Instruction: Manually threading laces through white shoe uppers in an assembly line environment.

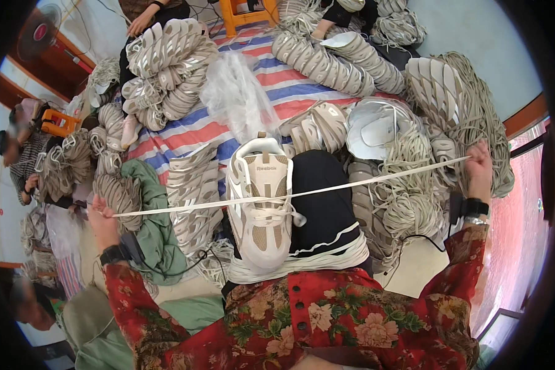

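Observation:
A long cream shoelace [376, 179] is pulled out straight between my two hands, rising slightly toward the right. My left hand [104, 217] pinches one end of it, out by the left side of my lap. Far to the right, the fingers of my right hand [478, 165] are closed on the other end. Under the lace, a beige and white sneaker [262, 243] lies on my lap with its toe toward me. The lace crosses over the shoe's tongue, and short lacing shows lower down near the toe. Whether the stretched lace passes through eyelets cannot be made out.
More cream laces [345, 251] lie across my dark-trousered lap. Nested stacks of shoe uppers [194, 197] and lace bundles [413, 213] surround me on a striped sheet [296, 92]. A clear plastic bag [237, 92] lies ahead. Other people sit around, beside orange stools [248, 17].

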### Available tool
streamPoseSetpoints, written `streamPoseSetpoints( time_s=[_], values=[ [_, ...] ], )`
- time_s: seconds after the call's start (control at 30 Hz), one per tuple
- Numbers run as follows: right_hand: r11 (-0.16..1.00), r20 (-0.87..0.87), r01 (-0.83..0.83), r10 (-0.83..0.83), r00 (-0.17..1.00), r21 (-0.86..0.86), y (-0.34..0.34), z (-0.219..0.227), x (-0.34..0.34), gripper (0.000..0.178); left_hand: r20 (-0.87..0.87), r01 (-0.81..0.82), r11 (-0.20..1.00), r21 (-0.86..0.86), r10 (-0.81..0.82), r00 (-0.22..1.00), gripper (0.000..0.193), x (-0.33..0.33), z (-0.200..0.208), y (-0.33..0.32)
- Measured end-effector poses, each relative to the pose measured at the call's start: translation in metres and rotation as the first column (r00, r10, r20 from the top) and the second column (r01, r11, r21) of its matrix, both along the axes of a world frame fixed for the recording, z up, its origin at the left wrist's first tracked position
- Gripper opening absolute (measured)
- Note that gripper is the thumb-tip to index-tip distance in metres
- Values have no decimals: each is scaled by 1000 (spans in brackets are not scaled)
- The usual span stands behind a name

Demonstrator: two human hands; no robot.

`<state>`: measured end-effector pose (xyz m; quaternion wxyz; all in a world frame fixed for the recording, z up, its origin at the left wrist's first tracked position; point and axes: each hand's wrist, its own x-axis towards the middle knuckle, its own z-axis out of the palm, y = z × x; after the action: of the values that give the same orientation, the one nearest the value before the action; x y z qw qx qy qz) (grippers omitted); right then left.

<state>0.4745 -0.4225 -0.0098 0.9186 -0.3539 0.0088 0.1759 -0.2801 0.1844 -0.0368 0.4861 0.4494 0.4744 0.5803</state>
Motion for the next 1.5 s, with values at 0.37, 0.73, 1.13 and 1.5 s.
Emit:
streamPoseSetpoints(
  time_s=[0.37,0.73,1.13,1.5],
  values=[
    [360,70,-570,882,466,-739,231,23,-262,20,-680,873,479,89,-611,404,17,217,61,-222],
    [142,53,-514,982,184,-846,240,6,-286,20,-825,888,459,-26,-512,240,15,236,60,-230],
    [112,-33,-655,978,205,-748,245,4,-282,17,182,761,437,-479,-799,573,17,231,42,-221],
    [690,-333,-655,567,754,-309,215,-26,-221,11,-458,668,727,-161,-655,602,18,240,18,-234]
  ],
)
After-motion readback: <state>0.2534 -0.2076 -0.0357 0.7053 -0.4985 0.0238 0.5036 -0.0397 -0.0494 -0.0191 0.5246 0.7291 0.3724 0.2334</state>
